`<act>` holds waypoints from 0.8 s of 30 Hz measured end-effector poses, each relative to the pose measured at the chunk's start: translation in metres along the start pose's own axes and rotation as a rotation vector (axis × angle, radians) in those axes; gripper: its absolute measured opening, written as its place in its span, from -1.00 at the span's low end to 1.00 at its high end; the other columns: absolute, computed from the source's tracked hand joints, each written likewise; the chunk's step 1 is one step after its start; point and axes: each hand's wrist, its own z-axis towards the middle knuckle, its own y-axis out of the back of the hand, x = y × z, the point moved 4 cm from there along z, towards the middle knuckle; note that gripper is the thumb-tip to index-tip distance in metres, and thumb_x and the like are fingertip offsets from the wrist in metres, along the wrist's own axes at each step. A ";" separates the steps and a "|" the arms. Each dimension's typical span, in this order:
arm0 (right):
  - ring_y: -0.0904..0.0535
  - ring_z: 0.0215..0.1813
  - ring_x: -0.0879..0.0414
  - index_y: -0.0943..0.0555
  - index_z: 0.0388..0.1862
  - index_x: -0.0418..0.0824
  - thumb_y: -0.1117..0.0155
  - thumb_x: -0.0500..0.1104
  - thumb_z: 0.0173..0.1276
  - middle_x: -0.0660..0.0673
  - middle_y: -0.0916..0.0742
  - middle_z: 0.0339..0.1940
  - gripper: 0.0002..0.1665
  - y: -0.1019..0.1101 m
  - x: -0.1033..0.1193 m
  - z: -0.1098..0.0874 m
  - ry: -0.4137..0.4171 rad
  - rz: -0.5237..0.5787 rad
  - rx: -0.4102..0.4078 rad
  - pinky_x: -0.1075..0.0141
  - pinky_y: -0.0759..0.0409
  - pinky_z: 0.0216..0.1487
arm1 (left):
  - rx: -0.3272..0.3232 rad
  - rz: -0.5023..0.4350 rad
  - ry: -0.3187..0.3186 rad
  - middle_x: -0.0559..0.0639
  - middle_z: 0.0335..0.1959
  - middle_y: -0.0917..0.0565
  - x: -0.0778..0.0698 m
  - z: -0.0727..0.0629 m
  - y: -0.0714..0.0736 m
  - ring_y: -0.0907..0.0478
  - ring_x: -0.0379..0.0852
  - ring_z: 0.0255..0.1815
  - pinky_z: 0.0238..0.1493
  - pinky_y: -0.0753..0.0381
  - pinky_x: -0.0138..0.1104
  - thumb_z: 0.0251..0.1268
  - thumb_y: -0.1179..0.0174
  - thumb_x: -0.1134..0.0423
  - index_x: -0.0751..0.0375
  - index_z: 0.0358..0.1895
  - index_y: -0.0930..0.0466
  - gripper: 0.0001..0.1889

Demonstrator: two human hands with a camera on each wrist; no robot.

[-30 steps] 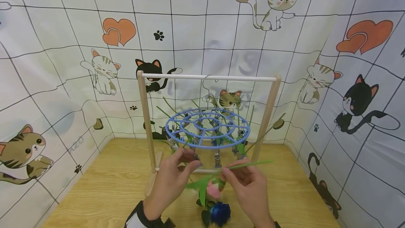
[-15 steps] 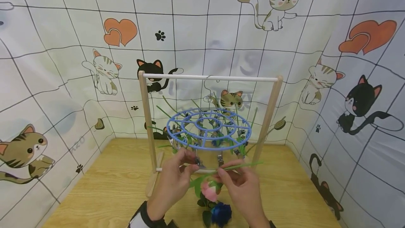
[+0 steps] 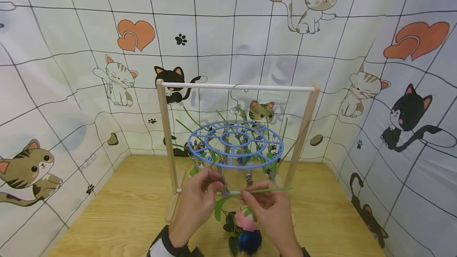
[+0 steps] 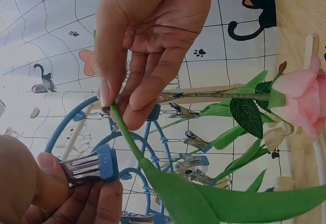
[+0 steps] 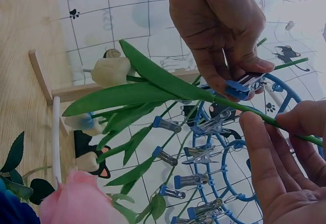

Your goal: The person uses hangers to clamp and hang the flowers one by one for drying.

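My left hand (image 3: 198,201) pinches a metal clothespin (image 4: 84,168) with blue tips, which hangs below the front of the round blue drying hanger (image 3: 232,166). To its right, my right hand (image 3: 273,209) holds the green stem (image 5: 257,113) of an artificial flower between thumb and fingers. Long green leaves (image 5: 163,81) spread from that stem past the clothespin's tips, and a white tulip head (image 5: 109,71) shows at their far end in the right wrist view. The stem lies crosswise, close beside the clothespin. Palms of both hands are partly hidden in the head view.
A wooden stand (image 3: 307,130) with a white top bar (image 3: 214,86) carries the hanger. Several flowers hang head-down from other clothespins, among them a pink rose (image 4: 300,99). A blue rose (image 3: 250,242) shows low in front. The wood-look tabletop (image 3: 118,209) lies beneath.
My right hand has moved a little left with the stem, bringing it nearer the clothespin. The left hand keeps its pinch on the clothespin and has barely shifted.
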 end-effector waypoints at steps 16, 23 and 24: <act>-1.00 -0.04 -0.05 -0.76 0.07 -0.42 -0.53 -0.37 0.63 -0.10 -0.90 -0.02 -0.84 -0.011 -0.002 -0.001 0.006 0.044 0.006 0.05 -0.99 0.09 | -0.022 0.010 0.050 -0.09 -0.26 -0.93 0.003 0.000 0.000 -0.90 -0.20 -0.27 -0.14 -0.89 -0.38 0.50 -0.33 0.69 0.05 -0.18 -0.81 -0.63; -1.00 -0.02 0.00 -0.75 0.09 -0.44 -0.51 -0.40 0.63 -0.09 -0.88 -0.01 -0.84 -0.013 -0.004 0.000 0.021 0.048 0.025 0.03 -0.98 0.11 | -0.027 0.002 0.030 -0.10 -0.26 -0.91 0.004 0.000 -0.002 -0.88 -0.24 -0.29 -0.17 -0.88 -0.38 0.52 -0.38 0.64 0.03 -0.19 -0.81 -0.66; -1.00 -0.03 0.01 -0.76 0.09 -0.43 -0.52 -0.39 0.63 -0.09 -0.89 -0.01 -0.84 -0.013 -0.004 0.000 0.019 0.039 0.021 0.04 -0.99 0.11 | -0.027 0.001 0.027 -0.10 -0.26 -0.91 0.004 0.000 -0.002 -0.87 -0.25 -0.29 -0.17 -0.88 -0.38 0.51 -0.38 0.65 0.03 -0.19 -0.81 -0.66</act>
